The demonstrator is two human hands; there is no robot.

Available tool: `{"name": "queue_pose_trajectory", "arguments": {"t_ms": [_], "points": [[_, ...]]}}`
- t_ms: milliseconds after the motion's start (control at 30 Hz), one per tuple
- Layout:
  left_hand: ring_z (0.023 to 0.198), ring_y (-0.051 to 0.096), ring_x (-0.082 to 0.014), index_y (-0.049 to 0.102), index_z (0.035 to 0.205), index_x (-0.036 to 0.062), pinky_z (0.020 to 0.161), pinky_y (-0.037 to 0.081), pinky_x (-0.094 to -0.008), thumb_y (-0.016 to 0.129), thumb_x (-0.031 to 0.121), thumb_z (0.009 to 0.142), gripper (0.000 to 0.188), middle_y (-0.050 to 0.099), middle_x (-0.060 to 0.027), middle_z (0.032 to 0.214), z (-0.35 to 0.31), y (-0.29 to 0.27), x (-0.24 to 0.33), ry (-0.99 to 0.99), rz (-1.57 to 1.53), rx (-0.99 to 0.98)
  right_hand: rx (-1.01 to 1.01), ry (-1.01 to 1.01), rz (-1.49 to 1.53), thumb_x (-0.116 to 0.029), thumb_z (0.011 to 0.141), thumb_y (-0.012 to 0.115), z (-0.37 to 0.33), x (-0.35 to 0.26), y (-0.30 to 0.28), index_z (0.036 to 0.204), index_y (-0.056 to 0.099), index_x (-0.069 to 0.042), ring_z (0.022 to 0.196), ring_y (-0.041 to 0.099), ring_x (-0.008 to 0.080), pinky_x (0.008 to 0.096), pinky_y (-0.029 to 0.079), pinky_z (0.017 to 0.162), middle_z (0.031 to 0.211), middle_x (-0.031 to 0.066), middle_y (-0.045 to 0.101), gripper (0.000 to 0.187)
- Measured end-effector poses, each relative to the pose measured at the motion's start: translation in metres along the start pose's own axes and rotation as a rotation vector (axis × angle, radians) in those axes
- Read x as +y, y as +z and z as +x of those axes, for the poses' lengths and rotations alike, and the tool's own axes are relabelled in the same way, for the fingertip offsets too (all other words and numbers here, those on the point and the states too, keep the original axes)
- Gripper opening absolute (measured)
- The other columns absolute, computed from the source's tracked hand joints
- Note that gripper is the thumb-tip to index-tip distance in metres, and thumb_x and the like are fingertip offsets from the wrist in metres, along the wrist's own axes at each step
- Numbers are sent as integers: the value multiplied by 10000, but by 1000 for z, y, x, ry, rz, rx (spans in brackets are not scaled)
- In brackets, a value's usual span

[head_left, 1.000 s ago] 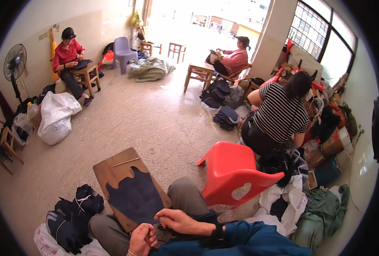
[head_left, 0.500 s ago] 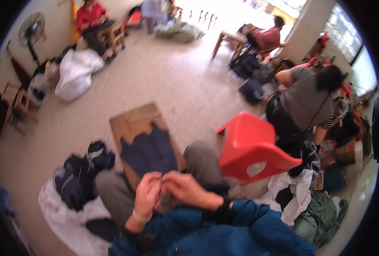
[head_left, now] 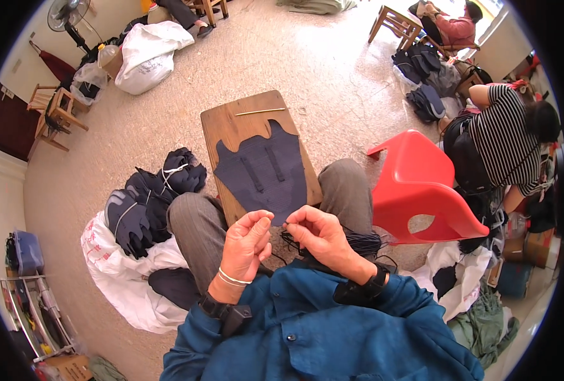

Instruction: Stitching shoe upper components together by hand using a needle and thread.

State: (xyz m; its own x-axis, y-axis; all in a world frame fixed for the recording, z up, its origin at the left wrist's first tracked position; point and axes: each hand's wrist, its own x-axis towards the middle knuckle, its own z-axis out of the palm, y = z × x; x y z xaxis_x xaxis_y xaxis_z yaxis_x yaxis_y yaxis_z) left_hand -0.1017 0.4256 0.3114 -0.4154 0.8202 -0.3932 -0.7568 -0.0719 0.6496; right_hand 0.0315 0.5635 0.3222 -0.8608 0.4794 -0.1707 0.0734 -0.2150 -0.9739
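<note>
Navy fabric piece [head_left: 262,164], seen in the head view, lies spread on a wooden board [head_left: 225,124] between the person's knees [head_left: 349,184], its jagged edge away from the body and its narrow end toward it. Two dark strips [head_left: 252,175] run lengthwise on it, side by side and apart. The left hand [head_left: 247,244] is raised at the fabric's near end, thumb and forefinger tips drawn together; the right hand [head_left: 323,238] faces it just beside, thumb and forefinger likewise in a narrow pinch. At this size I cannot tell whether either pinch holds a thread or anything else that fine. A bundle of dark cords [head_left: 361,244] lies under and beside the right hand.

Judging by this layout, the fabric's narrow end, so near both hands, could be dragged askew if a wrist or knee catches it. The strips might shift out of line if they are merely laid on and the cloth is tugged. Cords this close could snag on the dark wristband [head_left: 377,277] and tangle. A thin stick [head_left: 260,112] rests near the board's far edge, where a jolt could roll it onto the floor [head_left: 333,127].
</note>
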Motion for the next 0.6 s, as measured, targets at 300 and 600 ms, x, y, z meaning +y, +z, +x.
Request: {"name": "queue_pose_trajectory", "arguments": {"t_ms": [300, 600], "points": [[469, 331, -14, 593, 1058, 80, 398, 392, -204, 557, 206, 1052, 131, 632, 1, 911, 1, 10, 3, 90, -57, -1, -1, 6, -26, -94, 979, 664, 3, -2, 7, 1003, 665, 9, 678, 477, -5, 196, 405, 570, 760, -62, 571, 106], [469, 333, -12, 592, 1059, 86, 398, 404, -205, 549, 192, 1055, 114, 646, -5, 922, -2, 9, -3, 101, -74, -9, -7, 13, -98, -91, 975, 645, 2, -5, 7, 962, 668, 9, 663, 471, -6, 204, 397, 550, 725, -61, 563, 103]]}}
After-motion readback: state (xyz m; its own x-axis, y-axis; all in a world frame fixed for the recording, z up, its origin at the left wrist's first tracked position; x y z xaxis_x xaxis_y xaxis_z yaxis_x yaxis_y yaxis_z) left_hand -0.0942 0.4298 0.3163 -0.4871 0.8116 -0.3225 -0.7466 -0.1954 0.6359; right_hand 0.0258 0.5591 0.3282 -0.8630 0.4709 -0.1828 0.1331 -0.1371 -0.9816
